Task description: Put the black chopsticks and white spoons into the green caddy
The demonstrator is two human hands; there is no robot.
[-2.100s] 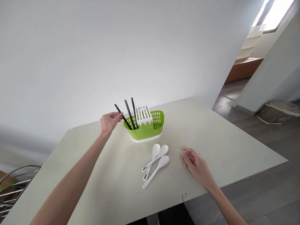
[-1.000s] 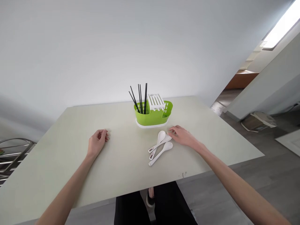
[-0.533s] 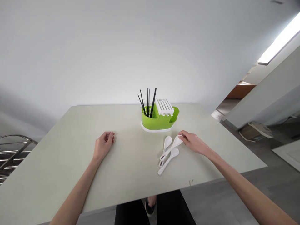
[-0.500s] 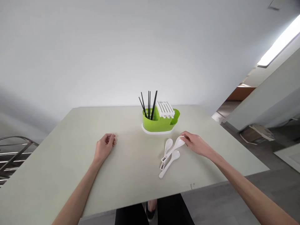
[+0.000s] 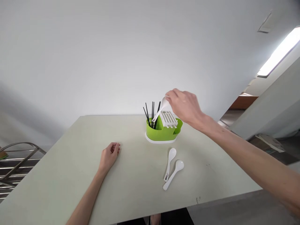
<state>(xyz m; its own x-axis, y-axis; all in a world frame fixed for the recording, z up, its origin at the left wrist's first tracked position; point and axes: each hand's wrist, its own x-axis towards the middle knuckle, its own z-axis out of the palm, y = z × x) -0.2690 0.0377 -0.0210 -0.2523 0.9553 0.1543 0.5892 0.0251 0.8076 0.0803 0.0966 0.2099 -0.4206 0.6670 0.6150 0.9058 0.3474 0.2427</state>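
My right hand point(image 5: 184, 105) pinches a white spoon point(image 5: 162, 105) by its bowl, above the green utensil holder point(image 5: 161, 135). The spoon tilts with its handle end down, in front of the black chopsticks point(image 5: 152, 114) and at the holder's left compartment; whether it touches the rim I cannot tell. A white slotted rack point(image 5: 169, 118) sits across the middle of the holder. Two more white spoons, one behind point(image 5: 172, 154) and one nearer point(image 5: 179, 165), lie on the table with their handle ends close together. My left hand point(image 5: 110, 157) rests on the table, fingers curled, with nothing visible in it.
The pale table point(image 5: 136, 187) reaches to a white wall point(image 5: 105, 62) at the back. A metal rack point(image 5: 21, 165) stands beyond its left edge. Past the right side, a box-like thing point(image 5: 269, 142) is on the floor.
My right hand has lifted one spoon from the other two and carried it up and away to the holder. My left hand stays in place on the table. The view has shifted slightly.
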